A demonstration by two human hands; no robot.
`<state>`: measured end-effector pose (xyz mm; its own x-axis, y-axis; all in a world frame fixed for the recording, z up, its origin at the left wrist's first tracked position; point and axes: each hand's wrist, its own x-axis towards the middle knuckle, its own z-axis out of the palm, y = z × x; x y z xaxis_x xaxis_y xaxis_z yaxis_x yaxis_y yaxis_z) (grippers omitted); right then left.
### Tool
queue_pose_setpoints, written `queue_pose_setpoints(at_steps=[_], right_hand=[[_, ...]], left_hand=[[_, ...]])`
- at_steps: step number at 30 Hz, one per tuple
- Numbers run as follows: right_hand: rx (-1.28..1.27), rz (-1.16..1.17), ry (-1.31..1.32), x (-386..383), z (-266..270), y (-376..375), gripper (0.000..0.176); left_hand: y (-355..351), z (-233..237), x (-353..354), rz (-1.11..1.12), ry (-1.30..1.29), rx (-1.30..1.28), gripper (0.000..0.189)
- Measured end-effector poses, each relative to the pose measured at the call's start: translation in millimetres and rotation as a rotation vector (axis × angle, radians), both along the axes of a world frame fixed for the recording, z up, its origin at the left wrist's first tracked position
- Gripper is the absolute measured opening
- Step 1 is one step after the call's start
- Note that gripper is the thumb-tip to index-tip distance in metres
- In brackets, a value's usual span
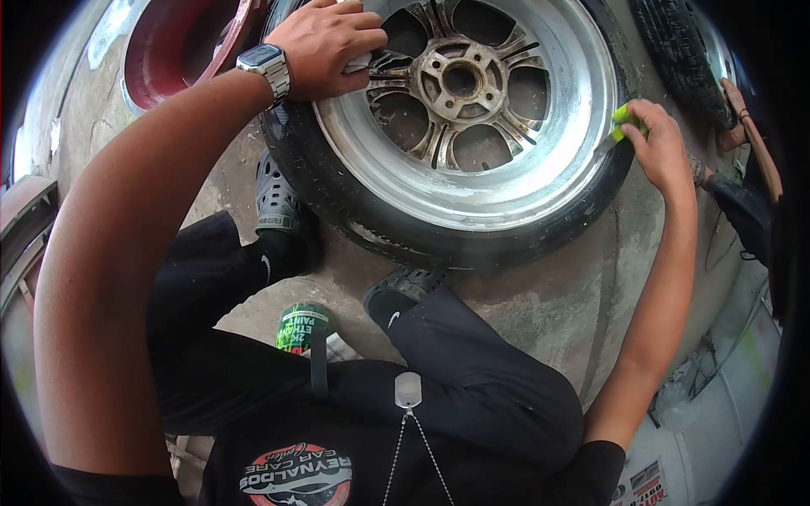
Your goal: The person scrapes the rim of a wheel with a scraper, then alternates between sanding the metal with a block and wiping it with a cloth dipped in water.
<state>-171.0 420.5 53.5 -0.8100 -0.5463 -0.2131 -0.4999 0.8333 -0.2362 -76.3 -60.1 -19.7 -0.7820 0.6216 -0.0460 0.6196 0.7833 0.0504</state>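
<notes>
Down on the concrete floor (540,295), just beyond the person's feet, lay the wheel (462,108)! Right hand (661,139) pinched a green-gripped tool (624,122) at the rim's edge; left hand (316,51) curled round something pale, perhaps cloth. Risky stuff: a skidding edge could have scored the bright metal or nicked the tyre (472,246), and a loose left hold could have let everything shift.

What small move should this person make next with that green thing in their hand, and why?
I'd slide the green tool a little along the rim. The right hand already holds it where bright metal meets the black tire, while the left hand, with something pale in its grip, is across the wheel, perhaps steadying it.
</notes>
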Motion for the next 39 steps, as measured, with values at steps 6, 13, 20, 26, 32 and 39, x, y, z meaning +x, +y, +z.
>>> queue_pose_setpoints(at_steps=[6, 13, 20, 26, 32, 39], right_hand=[[0.044, -0.032, -0.062, -3.8, 2.8, -3.4, 0.022], [0.047, -0.128, -0.068, 3.1, 1.6, -0.5, 0.021], [0.002, -0.052, 0.005, 13.2, 3.3, 9.8, 0.02], [-0.041, -0.061, 0.011, 11.6, 7.4, 13.3, 0.023], [0.018, -0.02, -0.087, 4.9, 6.6, 1.4, 0.02], [-0.03, 0.053, 0.005, -2.1, -0.2, 6.2, 0.018]], left_hand=[[1.1, 1.5, -0.1, -0.011, 0.013, 0.013, 0.04], [2.5, 18.3, -9.0, -0.058, -0.076, 0.026, 0.035], [1.7, 16.4, -9.2, -0.063, -0.056, 0.037, 0.034], [2.7, 16.5, -8.5, -0.063, -0.06, 0.024, 0.035], [1.9, 17.4, -8.2, -0.071, -0.051, 0.041, 0.036], [0.4, 16.6, -8.5, -0.07, -0.069, 0.042, 0.038]])
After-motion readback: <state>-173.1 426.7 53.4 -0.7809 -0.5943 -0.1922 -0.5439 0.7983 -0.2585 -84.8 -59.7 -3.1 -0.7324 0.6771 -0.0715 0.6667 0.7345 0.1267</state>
